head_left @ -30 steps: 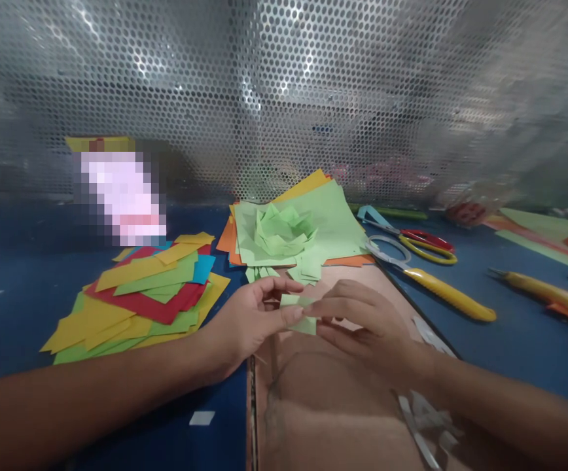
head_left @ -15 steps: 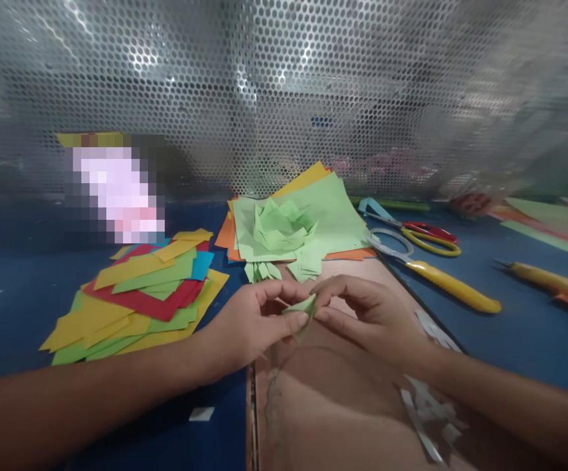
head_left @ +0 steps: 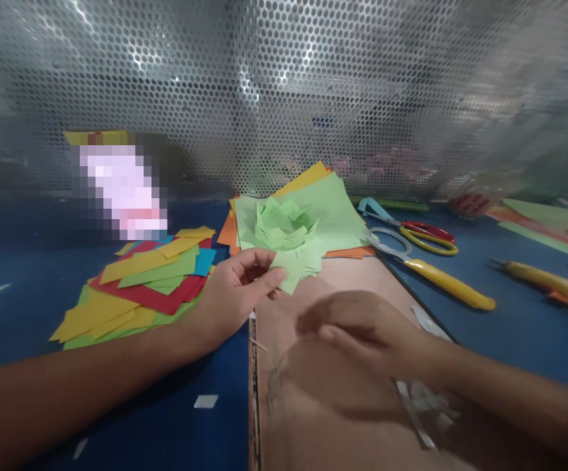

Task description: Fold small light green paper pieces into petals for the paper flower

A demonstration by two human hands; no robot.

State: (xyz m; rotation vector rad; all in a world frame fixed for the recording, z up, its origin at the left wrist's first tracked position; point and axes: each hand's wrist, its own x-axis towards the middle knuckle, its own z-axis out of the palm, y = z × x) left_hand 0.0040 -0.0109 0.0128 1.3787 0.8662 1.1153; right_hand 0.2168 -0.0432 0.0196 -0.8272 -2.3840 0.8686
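Note:
My left hand [head_left: 237, 288] pinches a small light green paper piece [head_left: 288, 271] between thumb and fingers, held just in front of a folded green paper flower [head_left: 284, 226]. The flower rests on a stack of green, orange and yellow sheets [head_left: 336, 212]. My right hand [head_left: 362, 330] hovers low over the brown cardboard mat [head_left: 313, 405], blurred by motion, its fingers curled and apart from the paper. Small green cut pieces lie by the flower.
A heap of red, yellow, green and blue paper squares [head_left: 141, 284] lies at the left. Scissors [head_left: 426, 235] and a yellow-handled cutter [head_left: 441, 281] lie at the right, another yellow tool [head_left: 553, 291] further right. A perforated metal panel [head_left: 284, 91] closes the back. White scraps [head_left: 424, 392] litter the mat.
My right hand has let go of the green piece and dropped back toward me. My left hand has carried the piece forward toward the flower.

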